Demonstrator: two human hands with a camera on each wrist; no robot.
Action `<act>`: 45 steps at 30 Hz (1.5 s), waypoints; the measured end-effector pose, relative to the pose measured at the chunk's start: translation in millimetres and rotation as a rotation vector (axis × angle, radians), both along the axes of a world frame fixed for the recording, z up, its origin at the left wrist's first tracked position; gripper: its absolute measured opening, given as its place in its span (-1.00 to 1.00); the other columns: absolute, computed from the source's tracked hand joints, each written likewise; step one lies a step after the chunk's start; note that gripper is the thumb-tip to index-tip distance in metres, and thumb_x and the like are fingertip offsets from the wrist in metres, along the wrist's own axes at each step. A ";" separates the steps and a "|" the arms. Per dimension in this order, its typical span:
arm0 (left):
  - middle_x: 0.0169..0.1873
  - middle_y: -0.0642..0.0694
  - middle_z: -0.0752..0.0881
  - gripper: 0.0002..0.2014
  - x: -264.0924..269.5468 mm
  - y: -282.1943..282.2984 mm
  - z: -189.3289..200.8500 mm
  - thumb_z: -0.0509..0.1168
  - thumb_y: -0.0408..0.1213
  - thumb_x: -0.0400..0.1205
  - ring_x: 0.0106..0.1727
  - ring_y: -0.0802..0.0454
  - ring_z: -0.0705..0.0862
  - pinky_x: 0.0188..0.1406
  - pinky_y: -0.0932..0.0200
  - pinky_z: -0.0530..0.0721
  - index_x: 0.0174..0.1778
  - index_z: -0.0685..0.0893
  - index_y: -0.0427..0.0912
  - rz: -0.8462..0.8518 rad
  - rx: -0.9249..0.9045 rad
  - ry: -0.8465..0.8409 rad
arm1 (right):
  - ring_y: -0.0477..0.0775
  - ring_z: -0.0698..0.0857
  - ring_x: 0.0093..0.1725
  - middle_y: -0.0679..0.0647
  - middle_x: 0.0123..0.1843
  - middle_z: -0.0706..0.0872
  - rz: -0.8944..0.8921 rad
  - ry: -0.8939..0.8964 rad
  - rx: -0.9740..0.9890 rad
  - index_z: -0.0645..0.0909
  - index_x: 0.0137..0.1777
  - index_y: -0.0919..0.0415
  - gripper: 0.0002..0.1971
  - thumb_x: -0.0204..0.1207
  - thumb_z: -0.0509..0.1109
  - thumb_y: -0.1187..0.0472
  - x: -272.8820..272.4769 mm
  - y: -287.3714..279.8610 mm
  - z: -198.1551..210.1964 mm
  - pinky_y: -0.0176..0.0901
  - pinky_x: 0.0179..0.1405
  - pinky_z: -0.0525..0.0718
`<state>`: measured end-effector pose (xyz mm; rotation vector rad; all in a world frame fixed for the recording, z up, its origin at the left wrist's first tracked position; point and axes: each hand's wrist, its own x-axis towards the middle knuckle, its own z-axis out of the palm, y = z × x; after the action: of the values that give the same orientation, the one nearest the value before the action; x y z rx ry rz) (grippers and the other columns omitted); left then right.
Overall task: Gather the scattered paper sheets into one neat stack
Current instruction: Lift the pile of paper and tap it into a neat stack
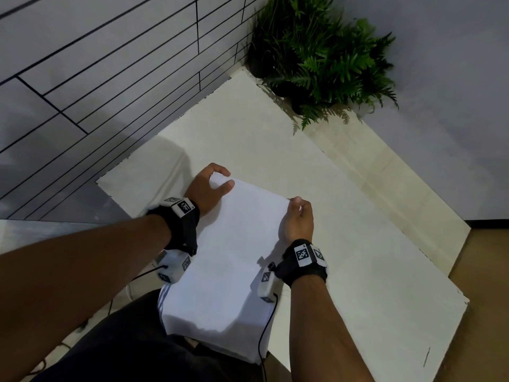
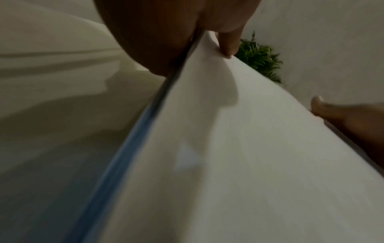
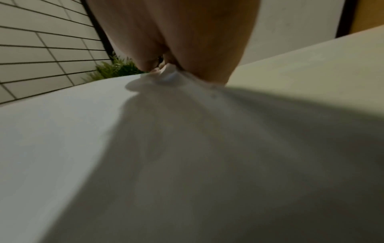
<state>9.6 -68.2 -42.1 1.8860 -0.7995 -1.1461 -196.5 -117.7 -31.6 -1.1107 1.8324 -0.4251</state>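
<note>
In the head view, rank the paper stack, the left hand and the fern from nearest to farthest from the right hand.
1. Paper stack: pinched at its far right corner by the right hand.
2. Left hand: across the stack's far edge.
3. Fern: far corner.

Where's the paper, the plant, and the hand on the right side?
paper stack (image 1: 234, 244), head view, middle of the top sheet.
plant (image 1: 325, 59), head view, its green fronds.
right hand (image 1: 298, 219), head view, back of the hand gripping the paper's far corner.
</note>
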 end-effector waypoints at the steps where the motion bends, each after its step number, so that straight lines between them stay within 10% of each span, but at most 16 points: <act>1: 0.18 0.07 0.57 -0.63 -2.4 3.6 -0.1 0.42 -0.16 0.48 0.24 0.10 0.50 0.19 0.28 0.33 0.18 0.52 -0.03 -0.010 -0.011 0.008 | 0.13 0.53 -0.01 0.07 0.00 0.53 -0.012 0.001 0.017 0.42 0.29 0.14 -0.61 0.70 0.01 -0.11 0.5 -1.0 0.2 -0.18 -0.07 0.39; 5: 0.29 -0.05 0.57 -0.26 -6.9 21.6 -7.2 0.45 0.08 0.35 0.35 -0.04 0.52 0.28 0.13 0.41 0.40 0.45 -0.18 -0.088 0.198 0.109 | 0.12 0.51 0.20 0.06 0.16 0.46 -0.094 -0.053 0.043 0.30 0.38 0.17 -0.55 0.67 0.08 -0.13 -2.7 -2.5 -2.3 -0.14 0.15 0.35; 8: 0.11 -0.22 0.70 -0.47 -9.3 33.2 -14.4 0.44 0.01 0.44 0.20 -0.22 0.65 0.13 0.03 0.55 0.19 0.62 -0.29 -0.154 0.326 0.153 | 0.19 0.53 0.34 0.13 0.26 0.53 -0.030 -0.043 0.118 0.36 0.43 0.17 -0.51 0.65 0.13 -0.15 -10.4 9.5 -5.4 -0.07 0.21 0.39; 12: -0.10 -0.19 0.67 -0.74 -6.6 25.7 -7.6 0.36 -0.12 0.56 -0.02 -0.14 0.63 -0.01 0.07 0.52 -0.04 0.65 -0.28 -0.087 0.271 0.081 | 0.12 0.65 0.02 0.08 -0.07 0.69 0.030 -0.106 0.171 0.61 -0.02 0.00 -0.71 0.58 0.25 -0.19 -28.9 40.6 -10.0 -0.06 0.06 0.55; 14: -0.23 -0.10 0.66 -0.82 -3.9 15.0 6.4 0.40 -0.12 0.53 -0.13 -0.09 0.62 -0.08 0.11 0.49 -0.21 0.61 -0.17 0.032 0.200 0.135 | 0.06 0.69 0.14 0.06 0.04 0.75 0.064 -0.139 0.159 0.63 0.08 0.02 -0.72 0.59 0.28 -0.14 -32.7 46.6 -7.4 -0.05 0.15 0.58; 19: 0.04 -0.04 0.81 -0.60 -4.0 -0.4 34.9 0.52 -0.10 0.36 0.14 -0.09 0.76 0.14 0.01 0.67 0.11 0.72 -0.08 0.133 0.073 0.571 | -0.19 0.60 -0.16 -0.11 -0.13 0.66 0.086 -0.090 -0.184 0.56 0.07 0.05 -0.82 0.67 0.19 0.00 -26.9 21.7 26.5 -0.18 -0.09 0.49; 23: 0.09 0.03 0.78 -0.60 -15.6 -12.0 55.8 0.48 -0.04 0.43 0.15 0.02 0.73 0.27 0.01 0.63 0.16 0.67 -0.02 0.075 -0.031 0.304 | -0.18 0.62 -0.12 -0.11 -0.08 0.66 0.093 -0.149 -0.322 0.52 0.11 0.08 -0.89 0.64 0.26 0.11 -26.8 0.5 58.7 -0.27 -0.15 0.55; 29: -0.10 0.24 0.72 -0.72 -30.8 -30.6 121.7 0.47 -0.24 0.47 -0.12 0.50 0.69 -0.05 0.53 0.64 0.06 0.62 0.02 0.041 -0.288 0.183 | -0.22 0.63 -0.08 -0.29 -0.02 0.61 0.081 -0.125 -0.564 0.44 0.15 0.09 -0.69 0.50 0.48 0.18 -34.0 -18.6 108.3 -0.55 -0.12 0.55; 35: -0.24 0.28 0.70 -0.72 -38.3 -30.5 152.0 0.55 -0.33 0.38 -0.32 0.56 0.69 -0.22 0.58 0.66 -0.06 0.66 -0.02 -0.058 -0.338 0.189 | -0.44 0.63 -0.15 -0.34 -0.13 0.66 -0.113 -0.230 -0.770 0.47 -0.05 -0.23 -0.58 0.43 0.51 0.35 -33.9 -17.9 140.9 -0.46 -0.10 0.58; 40: -0.31 0.34 0.70 -0.73 -45.9 -30.0 164.5 0.55 -0.34 0.37 -0.32 0.54 0.69 -0.10 0.47 0.70 -0.29 0.67 0.15 -0.006 -0.408 0.195 | -0.51 0.62 -0.06 -0.34 -0.02 0.62 -0.147 -0.255 -0.808 0.44 0.07 -0.20 -0.53 0.46 0.46 0.42 -31.7 -15.6 147.3 -0.61 -0.08 0.54; 45: -0.23 0.33 0.68 -0.70 -54.3 -20.6 146.5 0.53 -0.28 0.41 -0.06 0.25 0.73 0.07 0.25 0.64 -0.26 0.62 0.25 -0.032 -0.337 0.204 | -0.20 0.64 0.15 -0.11 0.17 0.65 -0.227 -0.236 -0.689 0.46 0.36 0.14 -0.55 0.50 0.47 0.28 -33.7 -2.2 123.1 -0.25 0.26 0.60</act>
<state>-44.8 -88.8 104.4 1.4601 -0.8508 -1.1233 -230.2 -119.9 91.5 -1.2256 1.6383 -1.3359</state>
